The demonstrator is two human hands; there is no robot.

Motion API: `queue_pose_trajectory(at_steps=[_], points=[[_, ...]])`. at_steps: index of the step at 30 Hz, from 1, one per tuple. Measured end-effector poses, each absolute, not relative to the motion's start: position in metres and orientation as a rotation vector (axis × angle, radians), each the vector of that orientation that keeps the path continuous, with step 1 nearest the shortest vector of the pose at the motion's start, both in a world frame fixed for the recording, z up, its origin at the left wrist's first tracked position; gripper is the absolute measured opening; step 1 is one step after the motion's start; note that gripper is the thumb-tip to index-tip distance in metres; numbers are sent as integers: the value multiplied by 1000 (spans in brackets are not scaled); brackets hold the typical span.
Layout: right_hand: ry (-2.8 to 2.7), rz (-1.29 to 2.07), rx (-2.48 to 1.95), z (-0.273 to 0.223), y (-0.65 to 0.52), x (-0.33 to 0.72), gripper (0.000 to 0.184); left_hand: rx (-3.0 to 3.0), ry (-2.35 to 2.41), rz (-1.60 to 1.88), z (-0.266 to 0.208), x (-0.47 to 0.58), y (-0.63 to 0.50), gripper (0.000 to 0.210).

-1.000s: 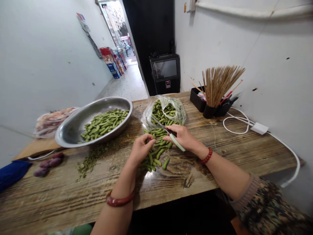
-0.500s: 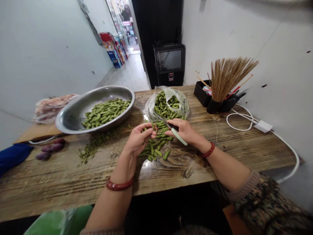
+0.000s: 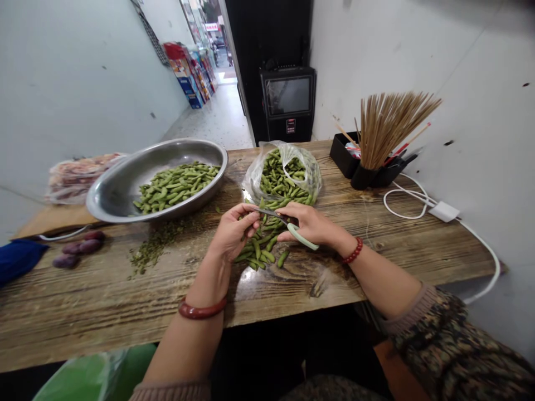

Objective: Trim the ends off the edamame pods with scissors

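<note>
My right hand (image 3: 313, 224) is closed around a pair of scissors (image 3: 301, 238) with pale green handles. Their dark blades point left and reach the fingertips of my left hand (image 3: 231, 231). Thumb and fingers of that hand are pinched together on a green soybean pod, mostly hidden by the fingers. Below and between both hands lies a loose heap of soybean pods (image 3: 259, 255) on the wooden table (image 3: 284, 295). Just behind them, an open clear plastic bag (image 3: 251, 181) is full of more pods.
A steel basin (image 3: 111, 192) with pods stands at left, beside small green trimmings (image 3: 152, 249). Purple-red round items (image 3: 79, 248), a bagged pinkish food (image 3: 79, 177) and blue cloth (image 3: 20, 260) lie further left. Skewers (image 3: 387, 131) in black holders and a white cable (image 3: 480, 236) are right.
The scissors have swung so their blades now meet my left fingertips; before, they pointed up toward the bag. The whole view has shifted slightly.
</note>
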State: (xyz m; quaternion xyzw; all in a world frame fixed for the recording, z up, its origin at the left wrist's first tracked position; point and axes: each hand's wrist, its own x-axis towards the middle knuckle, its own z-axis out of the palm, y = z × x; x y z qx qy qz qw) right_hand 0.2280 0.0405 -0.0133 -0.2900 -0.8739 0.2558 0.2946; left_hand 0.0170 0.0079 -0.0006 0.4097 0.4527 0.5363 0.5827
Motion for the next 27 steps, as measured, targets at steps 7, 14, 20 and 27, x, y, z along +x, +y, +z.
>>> queue_pose_trajectory(at_steps=[7,14,20,27], points=[[-2339,637,-751,-12,37,225,40,1019,1101,1173,-1,18,8,20],[-2384,628,-762,-10,37,227,39,1027,1163,1149,-3,18,8,21],[-2436,622,-762,-6,36,228,36,993,1123,1115,-8,16,9,18],[-2427,663,-744,-5,36,228,32,996,1094,1095,-9,14,9,17]])
